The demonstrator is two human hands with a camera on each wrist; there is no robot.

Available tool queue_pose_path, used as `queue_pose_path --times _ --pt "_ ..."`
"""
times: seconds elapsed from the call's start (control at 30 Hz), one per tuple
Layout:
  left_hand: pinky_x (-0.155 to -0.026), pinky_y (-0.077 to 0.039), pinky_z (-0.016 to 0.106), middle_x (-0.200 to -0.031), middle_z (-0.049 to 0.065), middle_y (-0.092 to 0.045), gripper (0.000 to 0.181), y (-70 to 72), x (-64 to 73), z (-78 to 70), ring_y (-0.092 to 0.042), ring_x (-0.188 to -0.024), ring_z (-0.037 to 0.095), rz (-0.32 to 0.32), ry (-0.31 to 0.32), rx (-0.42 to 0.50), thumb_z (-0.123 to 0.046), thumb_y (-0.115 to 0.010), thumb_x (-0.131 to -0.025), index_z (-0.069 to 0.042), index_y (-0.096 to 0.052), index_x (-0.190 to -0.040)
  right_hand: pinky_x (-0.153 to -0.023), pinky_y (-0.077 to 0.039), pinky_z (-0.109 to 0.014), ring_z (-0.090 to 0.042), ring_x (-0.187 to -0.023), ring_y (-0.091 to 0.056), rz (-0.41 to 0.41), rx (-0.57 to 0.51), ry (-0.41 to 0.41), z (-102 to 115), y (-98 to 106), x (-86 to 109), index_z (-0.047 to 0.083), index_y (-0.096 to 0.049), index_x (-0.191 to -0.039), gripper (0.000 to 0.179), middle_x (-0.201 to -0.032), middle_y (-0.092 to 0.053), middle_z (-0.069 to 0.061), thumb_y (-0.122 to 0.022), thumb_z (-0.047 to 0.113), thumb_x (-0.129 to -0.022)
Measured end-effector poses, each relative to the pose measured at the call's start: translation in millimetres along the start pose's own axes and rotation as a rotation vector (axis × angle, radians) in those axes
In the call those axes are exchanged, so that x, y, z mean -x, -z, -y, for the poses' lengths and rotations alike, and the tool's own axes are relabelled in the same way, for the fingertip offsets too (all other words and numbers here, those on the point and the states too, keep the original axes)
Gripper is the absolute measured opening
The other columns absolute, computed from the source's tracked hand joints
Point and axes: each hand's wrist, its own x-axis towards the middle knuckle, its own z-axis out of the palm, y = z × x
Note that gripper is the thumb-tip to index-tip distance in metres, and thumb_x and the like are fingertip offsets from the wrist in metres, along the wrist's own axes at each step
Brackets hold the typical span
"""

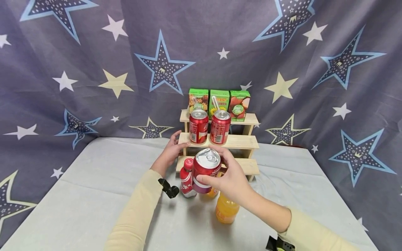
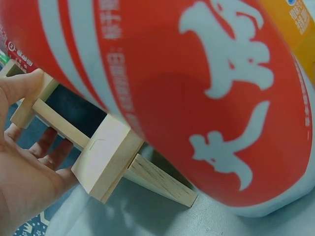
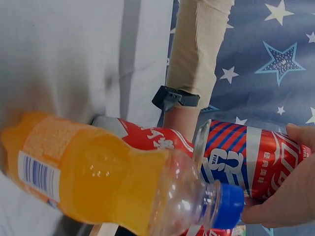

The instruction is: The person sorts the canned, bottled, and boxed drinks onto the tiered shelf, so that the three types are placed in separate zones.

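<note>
My right hand (image 1: 233, 177) grips a red soda can (image 1: 205, 172) in the air before the rack's lowest tier, its top facing up toward the head camera. In the right wrist view, the can (image 3: 231, 157) shows blue stripes and a trophy print. My left hand (image 1: 171, 151) holds the left end of the wooden tiered rack (image 1: 240, 141); in the left wrist view its thumb lies above the board and its fingers underneath. Two red cans (image 1: 198, 127) stand on the middle tier. A red-labelled bottle (image 1: 186, 179) stands just left of the held can.
An orange drink bottle (image 1: 226, 210) with a blue cap stands below my right wrist; another orange bottle (image 1: 213, 192) is mostly hidden behind the held can. Three green-topped drink cartons (image 1: 219, 99) line the top tier. A star-patterned curtain (image 1: 201, 45) hangs behind the grey-white tabletop (image 1: 94, 195).
</note>
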Motion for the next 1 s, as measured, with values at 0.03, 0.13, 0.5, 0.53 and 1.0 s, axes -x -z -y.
queue_pose_path --times 0.03,0.13,0.5,0.53,1.0 --pt "-0.109 -0.031 0.052 -0.147 0.021 -0.029 0.077 0.2 0.0 0.3 -0.039 -0.130 0.037 0.001 0.000 0.001 -0.010 -0.059 -0.090 -0.024 -0.012 -0.149 -0.084 -0.054 -0.038 -0.025 -0.108 -0.054 -0.002 0.006 -0.005 0 1 -0.6 0.026 -0.041 -0.135 0.076 -0.125 -0.054 -0.004 -0.081 0.017 -0.072" --pt "-0.109 -0.030 0.052 -0.148 0.021 -0.028 0.077 0.5 -0.3 1.0 -0.038 -0.130 0.036 0.005 0.001 0.005 -0.011 -0.059 -0.090 -0.024 -0.012 -0.149 -0.085 -0.054 -0.038 -0.025 -0.110 -0.054 -0.013 0.018 -0.008 0 6 -2.5 0.027 -0.041 -0.135 0.076 -0.126 -0.054 -0.004 -0.081 0.017 -0.072" --pt "-0.107 -0.033 0.052 -0.146 0.021 -0.031 0.076 0.6 0.0 0.3 -0.040 -0.128 0.037 -0.007 0.006 -0.026 -0.012 -0.058 -0.090 -0.024 -0.012 -0.150 -0.085 -0.054 -0.038 -0.025 -0.115 -0.053 -0.031 0.000 -0.020 5 23 -9.1 0.024 -0.039 -0.138 0.076 -0.129 -0.053 -0.007 -0.080 0.018 -0.074" --pt "-0.107 -0.032 0.053 -0.146 0.021 -0.031 0.076 0.8 0.0 0.4 -0.040 -0.128 0.037 -0.006 0.006 -0.028 -0.012 -0.058 -0.090 -0.024 -0.012 -0.150 -0.085 -0.054 -0.038 -0.025 -0.115 -0.054 -0.032 0.004 -0.018 5 24 -9.4 0.024 -0.039 -0.138 0.077 -0.129 -0.053 -0.007 -0.080 0.019 -0.074" --pt "-0.108 -0.032 0.054 -0.147 0.021 -0.029 0.077 -0.2 2.2 -3.1 -0.039 -0.130 0.038 0.000 0.007 -0.037 -0.013 -0.058 -0.090 -0.024 -0.011 -0.149 -0.089 -0.052 -0.039 -0.025 -0.111 -0.056 -0.069 0.046 0.025 8 46 -11.1 0.019 -0.038 -0.138 0.076 -0.128 -0.055 -0.010 -0.079 0.015 -0.074"
